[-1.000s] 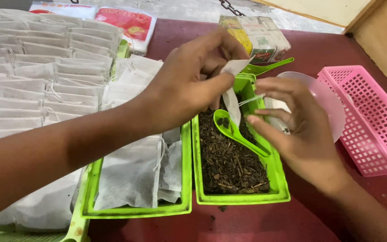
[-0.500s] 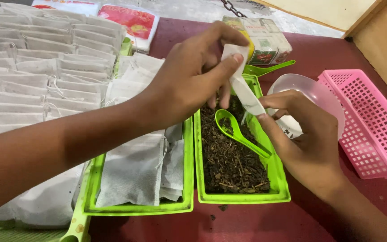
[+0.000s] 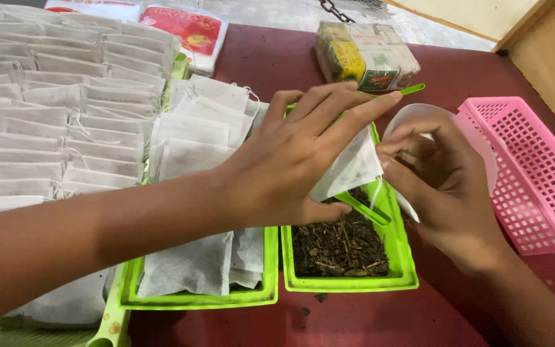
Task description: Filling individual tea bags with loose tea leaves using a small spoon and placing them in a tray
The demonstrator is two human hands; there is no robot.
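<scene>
**Filled sachet hanging over the leaf tray, looks a bit dicey**

Watching the head view here. My left hand (image 3: pixel 290 160) reaches across from 9 o'clock and pinches a small white filter sachet (image 3: pixel 351 168) between thumb and fingers, the rest of the fingers fanned out flat. The right hand (image 3: pixel 444 186) comes in from 4 o'clock, fingers curled close around the sachet's right edge and its string. The sachet sits right over the green tray of dried leaves (image 3: pixel 345 247), with a green scoop (image 3: pixel 367 207) lying in it just below.

What I reckon could go wrong: the sachet is tilted, so if its mouth isn't shut, leaf could spill onto the worktop (a few crumbs are already lying there at 6 o'clock). The left wrist also hovers low over the tray of empty sachets (image 3: pixel 194 270) and could drag some out.

Surface is a dark red worktop (image 3: pixel 367 321), fairly crowded: rows of finished sachets (image 3: pixel 59 128) at 10 o'clock, a pink basket (image 3: pixel 534 173) at 3 o'clock, a wrapped box (image 3: pixel 367 54) at 12. Beyond that, grey floor and a wooden panel.
</scene>
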